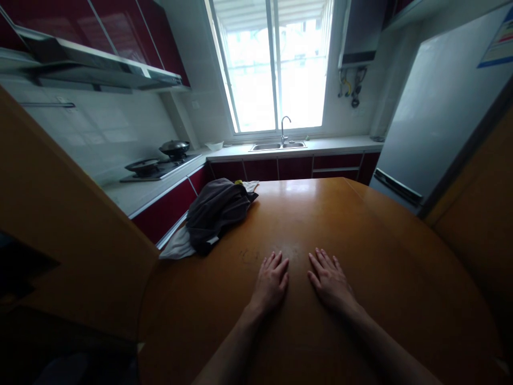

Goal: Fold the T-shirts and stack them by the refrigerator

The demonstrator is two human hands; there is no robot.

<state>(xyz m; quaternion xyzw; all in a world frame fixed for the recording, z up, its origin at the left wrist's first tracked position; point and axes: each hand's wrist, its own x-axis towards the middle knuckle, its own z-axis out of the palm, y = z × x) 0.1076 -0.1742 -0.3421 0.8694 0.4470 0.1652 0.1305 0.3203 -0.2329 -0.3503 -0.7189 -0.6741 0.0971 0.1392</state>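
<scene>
My left hand (270,283) and right hand (331,280) are lying flat on the table (385,240), fingers slightly spread, holding nothing. Dark cloth (220,206) bunched at its left edge looks soft and light, so I'd grab a thick middle fold.

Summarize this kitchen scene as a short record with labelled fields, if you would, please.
Left hand: palm down on wooden table
Right hand: palm down on it, apart from the left
Cloth heap: dark, probably clothing, paler cloth showing beneath, on table's left
Cooktop: near pan, far pan
Sink: double-basin, curved faucet, below window
Right side: refrigerator
</scene>
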